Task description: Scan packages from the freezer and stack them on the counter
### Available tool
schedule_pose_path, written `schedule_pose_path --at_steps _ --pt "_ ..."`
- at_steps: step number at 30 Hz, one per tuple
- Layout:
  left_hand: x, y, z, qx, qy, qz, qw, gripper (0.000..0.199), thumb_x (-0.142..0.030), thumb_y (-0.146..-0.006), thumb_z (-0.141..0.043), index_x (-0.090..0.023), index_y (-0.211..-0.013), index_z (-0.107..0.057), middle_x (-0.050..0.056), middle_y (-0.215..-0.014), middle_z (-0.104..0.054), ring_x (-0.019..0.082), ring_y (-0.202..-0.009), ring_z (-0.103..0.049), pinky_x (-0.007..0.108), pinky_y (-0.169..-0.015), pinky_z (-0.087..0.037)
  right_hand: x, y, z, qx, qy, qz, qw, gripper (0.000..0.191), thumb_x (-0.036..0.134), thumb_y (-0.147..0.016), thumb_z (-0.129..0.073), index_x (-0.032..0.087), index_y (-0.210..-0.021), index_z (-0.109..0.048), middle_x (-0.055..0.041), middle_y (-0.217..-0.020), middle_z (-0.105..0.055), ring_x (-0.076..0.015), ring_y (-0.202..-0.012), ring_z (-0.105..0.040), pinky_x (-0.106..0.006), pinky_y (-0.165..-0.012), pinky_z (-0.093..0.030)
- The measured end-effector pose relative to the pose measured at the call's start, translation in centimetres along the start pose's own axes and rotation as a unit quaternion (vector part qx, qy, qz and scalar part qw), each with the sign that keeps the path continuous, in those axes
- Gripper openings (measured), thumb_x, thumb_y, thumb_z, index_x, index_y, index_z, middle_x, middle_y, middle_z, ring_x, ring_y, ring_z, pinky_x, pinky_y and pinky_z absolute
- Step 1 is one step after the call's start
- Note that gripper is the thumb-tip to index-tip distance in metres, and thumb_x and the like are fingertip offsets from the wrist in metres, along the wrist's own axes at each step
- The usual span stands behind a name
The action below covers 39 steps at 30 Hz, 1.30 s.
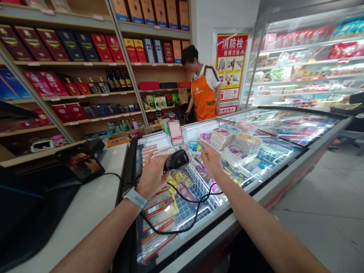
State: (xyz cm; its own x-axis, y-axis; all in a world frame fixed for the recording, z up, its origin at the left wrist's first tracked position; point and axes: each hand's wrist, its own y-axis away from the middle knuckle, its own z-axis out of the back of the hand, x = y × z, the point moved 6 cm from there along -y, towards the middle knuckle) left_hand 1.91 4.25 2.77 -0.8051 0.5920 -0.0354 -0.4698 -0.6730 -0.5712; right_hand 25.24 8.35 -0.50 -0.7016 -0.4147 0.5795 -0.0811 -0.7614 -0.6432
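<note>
My left hand [153, 173], with a watch on its wrist, is wrapped round a black handheld scanner [176, 160] above the glass top of a chest freezer [159, 248]. A black cable [196, 214] loops below it over the glass. To the right, my right hand [211, 161] pinches a small blue and yellow packet [195, 146]. The scanner's head points toward this packet, with a gap between them. Flat stacked packs [222, 138] lie just beyond my right hand.
A person in an orange apron [203, 99] stands behind the freezer. At left are a white counter [109, 189], a dark screen [81, 162] and shelves of boxes. A lit display fridge [307, 68] stands at the back right.
</note>
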Motion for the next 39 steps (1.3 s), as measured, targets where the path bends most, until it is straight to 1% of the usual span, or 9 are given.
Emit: schedule_pose_path --at_steps 5,9,13,19,23,27,33,36,39 --pt "-0.2 -0.1 0.2 0.000 -0.001 -0.004 1.000 0.042 -0.020 -0.085 -0.053 -0.018 -0.127 -0.055 0.010 -0.122 -0.069 0.027 -0.118 -0.060 0.053 -0.119 -0.021 -0.2 0.0 -0.2 -0.008 0.012 0.011 1.000 0.036 0.030 -0.097 -0.041 0.023 -0.124 -0.064 -0.0049 -0.108 -0.075 -0.0187 -0.075 -0.070 -0.030 -0.078 -0.051" --pt "-0.2 0.0 0.2 -0.004 0.003 -0.008 1.000 0.045 -0.018 -0.084 -0.053 -0.018 -0.128 -0.054 0.010 -0.123 -0.068 0.027 -0.118 -0.061 0.053 -0.120 -0.020 -0.3 0.0 -0.3 -0.007 0.050 -0.006 0.999 0.033 0.034 -0.095 -0.045 0.024 -0.118 -0.066 -0.0034 -0.098 -0.076 -0.0183 -0.064 -0.065 -0.030 -0.073 -0.049" --pt "-0.1 0.1 0.2 -0.004 0.004 -0.004 1.000 0.047 -0.018 -0.083 -0.052 -0.019 -0.130 -0.053 0.010 -0.125 -0.067 0.027 -0.120 -0.060 0.053 -0.120 -0.019 -0.1 0.1 -0.5 0.002 0.077 -0.004 0.997 0.032 0.035 -0.095 -0.045 0.024 -0.115 -0.067 -0.0035 -0.093 -0.075 -0.0185 -0.063 -0.064 -0.031 -0.072 -0.048" --pt "0.0 0.1 0.2 -0.005 0.007 -0.001 1.000 0.046 -0.019 -0.084 -0.052 -0.019 -0.130 -0.053 0.010 -0.124 -0.068 0.027 -0.118 -0.061 0.053 -0.120 -0.018 0.2 0.2 -1.1 0.027 0.076 -0.009 0.997 0.046 0.041 -0.085 -0.056 0.023 -0.127 -0.059 -0.0023 -0.085 -0.071 -0.0206 -0.068 -0.064 -0.031 -0.071 -0.049" --pt "-0.1 0.0 0.2 -0.005 0.004 -0.001 1.000 0.045 -0.019 -0.084 -0.052 -0.018 -0.130 -0.053 0.010 -0.123 -0.068 0.027 -0.118 -0.061 0.053 -0.120 -0.018 0.1 0.2 -1.3 0.042 0.106 -0.010 0.993 0.052 0.029 -0.083 -0.053 0.021 -0.135 -0.052 -0.0038 -0.086 -0.072 -0.0221 -0.066 -0.064 -0.034 -0.070 -0.049" --pt "-0.2 0.0 0.4 -0.006 0.004 -0.002 1.000 0.045 -0.019 -0.085 -0.052 -0.018 -0.130 -0.053 0.010 -0.124 -0.068 0.027 -0.117 -0.061 0.054 -0.120 -0.019 -0.3 0.0 -1.2 0.049 0.113 -0.023 0.992 0.048 0.023 -0.087 -0.046 0.019 -0.135 -0.051 -0.0049 -0.086 -0.073 -0.0231 -0.068 -0.066 -0.034 -0.072 -0.049" --pt "-0.2 0.0 0.4 -0.010 0.007 -0.003 1.000 0.044 -0.019 -0.085 -0.053 -0.018 -0.129 -0.054 0.010 -0.123 -0.068 0.026 -0.118 -0.061 0.053 -0.120 -0.019 -0.6 0.0 -1.2 0.073 0.120 -0.037 0.989 0.037 0.031 -0.096 -0.046 0.022 -0.129 -0.059 -0.0052 -0.082 -0.075 -0.0247 -0.076 -0.069 -0.033 -0.074 -0.049" --pt "-0.1 0.0 0.3 -0.010 0.004 -0.006 1.000 0.044 -0.019 -0.086 -0.053 -0.019 -0.130 -0.053 0.010 -0.123 -0.068 0.026 -0.118 -0.061 0.053 -0.120 -0.018 -0.6 0.2 -1.1 0.077 0.130 -0.048 0.987 0.037 0.040 -0.098 -0.046 0.024 -0.127 -0.062 -0.0032 -0.073 -0.073 -0.0242 -0.073 -0.068 -0.032 -0.070 -0.047" --pt "-0.1 0.1 0.2 -0.009 0.003 -0.008 1.000 0.045 -0.020 -0.086 -0.053 -0.019 -0.131 -0.053 0.010 -0.123 -0.068 0.026 -0.119 -0.060 0.053 -0.120 -0.019 -0.7 0.2 -0.9 0.065 0.154 -0.055 0.984 0.038 0.046 -0.098 -0.046 0.026 -0.124 -0.064 -0.0034 -0.075 -0.072 -0.0236 -0.073 -0.067 -0.031 -0.068 -0.044"
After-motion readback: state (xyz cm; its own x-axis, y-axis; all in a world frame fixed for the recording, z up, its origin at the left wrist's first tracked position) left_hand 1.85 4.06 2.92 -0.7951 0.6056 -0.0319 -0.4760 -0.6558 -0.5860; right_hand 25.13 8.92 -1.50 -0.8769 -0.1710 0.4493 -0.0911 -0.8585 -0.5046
